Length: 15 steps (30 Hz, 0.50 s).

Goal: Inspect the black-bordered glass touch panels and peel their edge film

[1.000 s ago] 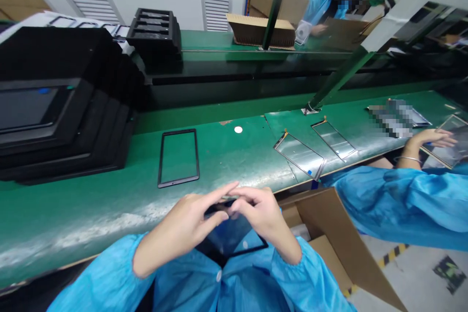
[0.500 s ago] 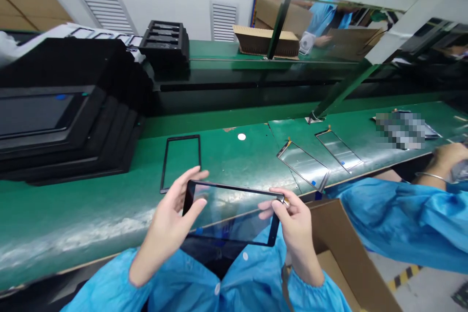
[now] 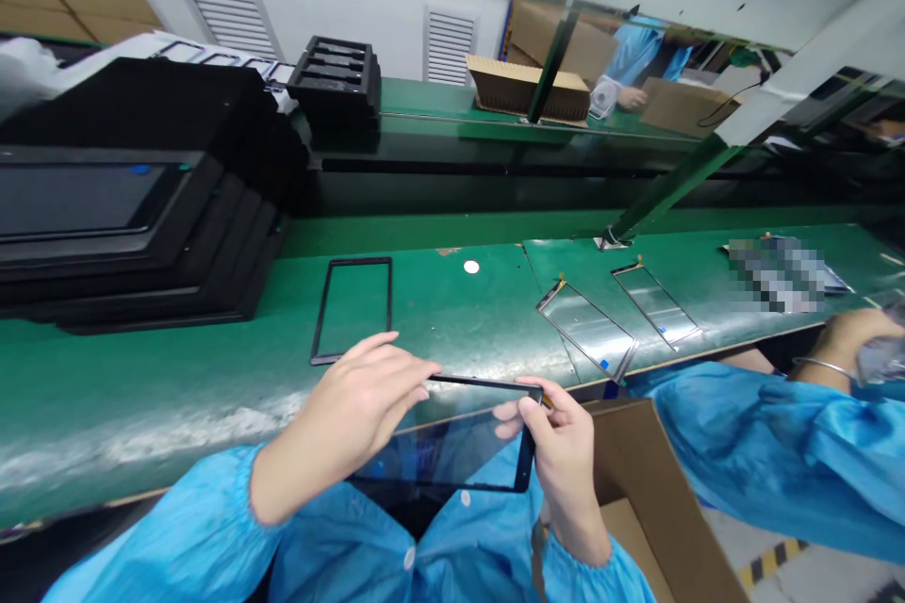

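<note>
A see-through touch screen panel with a black border (image 3: 452, 448) is held tilted above my lap, in front of the bench edge. My right hand (image 3: 558, 448) grips its right end, thumb on the front and fingertips showing through the glass behind. My left hand (image 3: 368, 396) lies over the upper left part, its fingers stretched along the top edge and another digit lower on the front; it hides that corner. Just beyond my left hand, an empty black frame (image 3: 389, 297) lies on the green bench.
Two clear panels with flex tails, a nearer one (image 3: 586, 330) and a farther one (image 3: 657, 301), lie to the right. Black trays (image 3: 233, 236) are stacked at left. An open carton (image 3: 636, 462) stands by my right arm. A co-worker's blue sleeve (image 3: 778, 443) is beyond it.
My left hand has slid from the panel's left end to the right along its top edge, turning its back toward me. My right hand keeps its grip. The view has shifted slightly.
</note>
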{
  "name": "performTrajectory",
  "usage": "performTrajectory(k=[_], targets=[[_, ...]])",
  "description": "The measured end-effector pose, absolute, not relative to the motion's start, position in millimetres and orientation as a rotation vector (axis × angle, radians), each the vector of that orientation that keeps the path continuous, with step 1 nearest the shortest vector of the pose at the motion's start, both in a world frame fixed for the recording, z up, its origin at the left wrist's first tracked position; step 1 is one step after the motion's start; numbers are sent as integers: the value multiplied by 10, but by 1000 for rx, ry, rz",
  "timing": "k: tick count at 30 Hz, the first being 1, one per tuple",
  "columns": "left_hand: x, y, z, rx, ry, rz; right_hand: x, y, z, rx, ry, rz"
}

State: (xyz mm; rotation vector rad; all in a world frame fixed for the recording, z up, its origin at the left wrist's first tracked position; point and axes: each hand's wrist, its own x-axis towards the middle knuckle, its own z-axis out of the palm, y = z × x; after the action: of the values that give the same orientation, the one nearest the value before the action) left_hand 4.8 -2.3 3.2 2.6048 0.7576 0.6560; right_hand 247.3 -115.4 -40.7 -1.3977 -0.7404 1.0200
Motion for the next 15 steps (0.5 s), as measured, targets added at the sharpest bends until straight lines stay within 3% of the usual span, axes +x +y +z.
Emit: performTrajectory(k=[7, 15], targets=[[279, -184, 68, 2339, 756, 448, 2089, -1065, -516, -1316, -833, 1195], [-1254, 785, 1042, 1532, 1441, 1414, 2847, -1073, -893, -1345, -636, 1016]])
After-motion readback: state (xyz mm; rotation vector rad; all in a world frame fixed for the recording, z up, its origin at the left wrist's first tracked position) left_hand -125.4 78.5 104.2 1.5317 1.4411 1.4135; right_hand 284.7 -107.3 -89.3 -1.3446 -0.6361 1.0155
